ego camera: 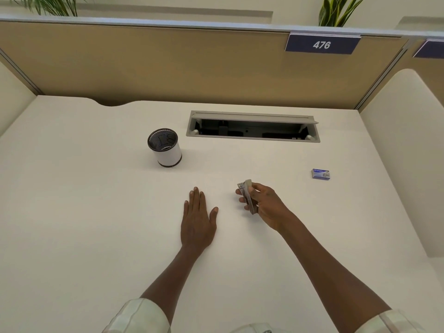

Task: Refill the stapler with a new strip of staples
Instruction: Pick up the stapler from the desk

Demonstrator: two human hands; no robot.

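A small grey stapler [247, 195] is gripped in my right hand [265, 205], held a little above the white desk [96, 212] with its nose pointing away from me. My fingers wrap its underside and the thumb rests on top. My left hand [198, 221] lies flat on the desk, palm down, fingers together, holding nothing, a short way left of the stapler. A small blue box of staples [320, 174] sits on the desk to the right, well beyond my right hand.
A white mesh-topped pen cup [165, 147] stands at the back left of centre. An open grey cable hatch [253, 127] is set into the desk behind. Tan partition walls enclose the desk at the back and sides.
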